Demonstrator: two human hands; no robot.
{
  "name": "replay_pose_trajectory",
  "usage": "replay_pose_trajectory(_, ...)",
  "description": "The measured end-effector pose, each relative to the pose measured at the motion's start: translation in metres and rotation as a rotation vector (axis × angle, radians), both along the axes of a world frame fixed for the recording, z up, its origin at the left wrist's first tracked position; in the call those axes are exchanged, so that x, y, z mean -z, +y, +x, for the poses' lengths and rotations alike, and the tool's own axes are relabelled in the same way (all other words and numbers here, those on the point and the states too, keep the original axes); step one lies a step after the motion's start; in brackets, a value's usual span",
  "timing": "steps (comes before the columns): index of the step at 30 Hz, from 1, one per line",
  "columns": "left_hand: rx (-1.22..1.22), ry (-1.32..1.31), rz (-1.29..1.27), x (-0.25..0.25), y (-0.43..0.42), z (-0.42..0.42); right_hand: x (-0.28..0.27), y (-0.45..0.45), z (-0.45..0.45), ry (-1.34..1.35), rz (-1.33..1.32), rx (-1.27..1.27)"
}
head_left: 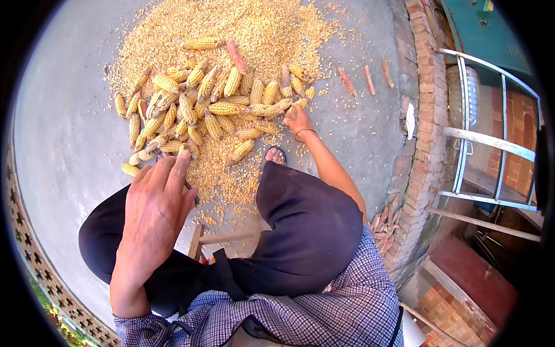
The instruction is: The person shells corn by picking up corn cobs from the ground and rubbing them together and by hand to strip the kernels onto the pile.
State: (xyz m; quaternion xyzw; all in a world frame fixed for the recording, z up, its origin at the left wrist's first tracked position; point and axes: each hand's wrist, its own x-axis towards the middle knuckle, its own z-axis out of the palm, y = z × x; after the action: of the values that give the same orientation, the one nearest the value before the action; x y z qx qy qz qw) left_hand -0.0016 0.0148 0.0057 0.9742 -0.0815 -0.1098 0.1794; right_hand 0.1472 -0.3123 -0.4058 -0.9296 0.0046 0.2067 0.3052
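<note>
My right hand (298, 120) reaches to the right edge of a heap of corn ears (211, 104). Its fingers close around the end of one ear of corn (301, 103) there. My left hand (156, 205) is raised near the camera, above my left knee, back of the hand up. Its fingers are stretched forward with gaps between them, and nothing shows in it; the palm is hidden. Most ears are yellow and still full of kernels. A reddish bare cob (236, 56) lies on top of the heap.
Loose kernels (231, 23) spread behind the heap, with more between my feet. Bare cobs (347, 82) lie to the right, and others (386, 225) by the brick edging (426, 110). A metal frame (488, 136) stands beyond it. A wooden stool (225, 237) is under me.
</note>
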Motion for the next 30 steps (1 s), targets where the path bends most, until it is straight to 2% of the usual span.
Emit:
replay_pose_trajectory(2,0.007,0.005,0.003,0.001,-0.001,0.001,-0.006,0.004,0.002,0.059,-0.026,0.052)
replay_pose_trajectory(5,0.004,0.037,0.01,0.001,-0.004,0.003,-0.014,0.018,-0.013,0.005,-0.233,0.056)
replay_pose_trajectory(10,0.011,0.027,0.014,0.004,-0.005,0.003,-0.017,0.013,-0.041,-0.151,-0.256,0.017)
replay_pose_trajectory(13,0.004,0.038,0.018,0.003,-0.005,0.004,-0.011,-0.014,-0.03,-0.3,-0.238,0.213)
replay_pose_trajectory(17,0.024,0.064,0.022,0.004,-0.007,0.003,-0.042,-0.057,0.025,-0.192,-0.266,0.409)
replay_pose_trajectory(21,0.005,0.128,-0.024,0.005,-0.008,0.004,-0.024,-0.077,0.071,-0.125,-0.314,0.203)
replay_pose_trajectory(24,0.006,0.122,-0.023,0.006,-0.009,0.006,-0.031,-0.052,0.085,-0.077,-0.32,0.16)
replay_pose_trajectory(27,0.046,0.078,-0.009,0.008,-0.007,0.008,-0.064,-0.04,0.081,-0.046,-0.342,0.027)
replay_pose_trajectory(30,0.052,0.091,-0.005,0.007,-0.008,0.006,-0.052,-0.045,0.062,0.023,-0.187,-0.063)
